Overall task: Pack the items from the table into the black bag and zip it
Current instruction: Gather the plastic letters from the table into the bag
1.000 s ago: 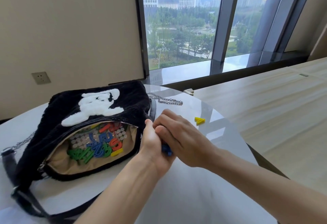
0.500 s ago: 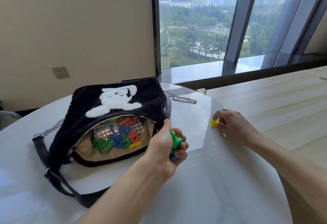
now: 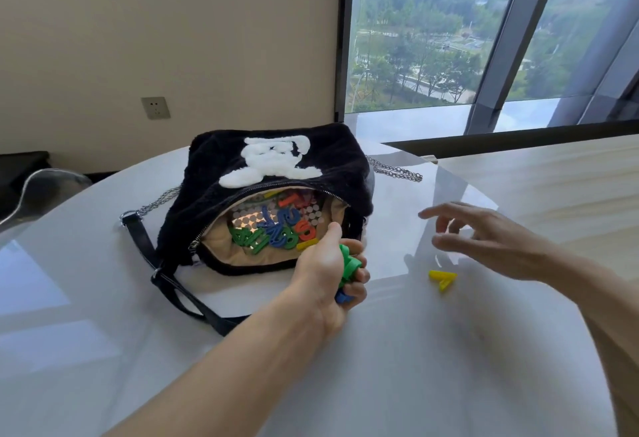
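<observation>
The fluffy black bag with a white plush figure lies on the white round table, its zipper wide open toward me. Inside sits a clear pouch of coloured plastic letters and numbers. My left hand is right in front of the bag's opening and grips green and blue pieces. A yellow piece lies loose on the table to the right. My right hand hovers just above and behind the yellow piece, fingers spread and blurred, holding nothing.
The bag's black strap loops over the table at the left, and its metal chain trails out behind on the right. A transparent chair back stands at the far left. The table's right edge meets a wooden floor.
My right hand touched the yellow piece near the table's right edge; that piece now lies nearer me and the hand is above it, open. My left hand keeps its grip by the bag.
</observation>
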The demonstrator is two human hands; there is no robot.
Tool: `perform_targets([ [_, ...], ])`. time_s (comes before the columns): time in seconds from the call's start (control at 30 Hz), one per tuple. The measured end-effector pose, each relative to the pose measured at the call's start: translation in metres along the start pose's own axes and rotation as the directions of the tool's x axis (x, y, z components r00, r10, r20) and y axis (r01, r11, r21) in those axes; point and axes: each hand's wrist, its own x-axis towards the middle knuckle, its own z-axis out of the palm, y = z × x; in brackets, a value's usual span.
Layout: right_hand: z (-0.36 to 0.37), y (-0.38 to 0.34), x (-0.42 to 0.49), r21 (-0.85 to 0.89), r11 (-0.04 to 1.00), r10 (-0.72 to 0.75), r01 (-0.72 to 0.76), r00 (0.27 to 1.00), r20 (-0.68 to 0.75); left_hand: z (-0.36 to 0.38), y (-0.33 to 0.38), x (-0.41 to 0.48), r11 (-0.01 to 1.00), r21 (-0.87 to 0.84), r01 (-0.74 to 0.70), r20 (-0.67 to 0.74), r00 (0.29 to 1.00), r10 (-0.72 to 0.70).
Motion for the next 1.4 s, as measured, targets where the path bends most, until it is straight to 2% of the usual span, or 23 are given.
perform_targets([
  [0.1,0.009,-0.01,-0.02,-0.266,0.957,-0.053,0.115,0.972,0.227,-0.008,0.005,-0.004,1.0,-0.004,-0.004,0.018,1.0,0.004],
  [0.17,0.018,-0.016,-0.025,-0.307,0.942,-0.066,0.137,0.97,0.233,-0.009,0.006,-0.006,1.0,0.0,-0.014,0.023,1.0,0.014],
  [0.23,0.021,-0.028,-0.026,-0.203,0.967,-0.122,0.152,0.981,0.153,-0.007,0.006,-0.008,1.0,0.012,-0.019,0.027,0.999,0.019],
  [0.3,0.024,-0.054,-0.023,0.032,0.978,-0.207,0.208,0.978,-0.035,-0.005,0.005,-0.009,0.999,0.028,-0.015,0.033,0.999,0.014],
  [0.37,0.031,-0.089,-0.018,0.184,0.932,-0.278,0.311,0.942,-0.186,-0.005,0.004,-0.01,0.999,0.032,-0.011,0.042,0.999,0.009],
  [0.5,0.054,-0.131,-0.003,0.117,0.926,-0.311,0.359,0.902,-0.3,-0.011,0.006,-0.009,1.0,-0.004,-0.022,0.093,0.995,0.022],
  [0.67,0.064,-0.14,0.005,0.135,0.935,-0.268,0.328,0.904,-0.334,-0.035,0.015,-0.006,0.991,-0.013,-0.136,0.181,0.974,0.136],
  [0.73,0.065,-0.135,0.004,0.127,0.943,-0.244,0.308,0.898,-0.367,-0.042,0.019,0.0,0.978,0.001,-0.21,0.154,0.966,0.208],
  [0.83,0.062,-0.124,0.002,0.176,0.956,-0.136,0.236,0.885,-0.446,-0.044,0.029,0.019,0.906,0.214,-0.365,0.023,0.929,0.369],
  [0.9,0.063,-0.116,0.001,0.231,0.958,-0.05,0.168,0.896,-0.441,-0.042,0.038,0.032,0.863,0.306,-0.402,-0.041,0.9,0.433],
  [0.93,0.065,-0.113,0.001,0.248,0.958,-0.025,0.144,0.903,-0.429,-0.039,0.043,0.037,0.807,0.387,-0.446,-0.046,0.865,0.5],
  [0.97,0.066,-0.11,0.0,0.258,0.957,-0.009,0.128,0.909,-0.418,-0.037,0.048,0.043,0.684,0.525,-0.506,-0.027,0.794,0.607],
  [1.03,0.067,-0.106,-0.002,0.271,0.956,0.003,0.116,0.915,-0.403,-0.033,0.055,0.054,0.26,0.775,-0.575,0.169,0.586,0.793],
  [1.07,0.067,-0.105,-0.003,0.274,0.955,0.005,0.113,0.918,-0.397,-0.031,0.058,0.058,0.061,0.812,-0.58,0.299,0.504,0.81],
  [1.13,0.069,-0.104,-0.006,0.275,0.955,0.002,0.112,0.925,-0.381,-0.03,0.066,0.067,-0.216,0.778,-0.59,0.521,0.415,0.746],
  [1.2,0.071,-0.103,-0.01,0.259,0.96,-0.008,0.109,0.932,-0.363,-0.03,0.078,0.081,-0.384,0.707,-0.594,0.656,0.347,0.67],
  [1.27,0.075,-0.103,-0.014,0.24,0.965,-0.02,0.104,0.944,-0.329,-0.024,0.089,0.094,-0.479,0.707,-0.52,0.684,0.332,0.649],
  [1.4,0.08,-0.096,-0.02,0.217,0.974,-0.002,0.067,0.958,-0.286,-0.013,0.097,0.111,-0.489,0.836,-0.249,0.545,0.486,0.683],
])
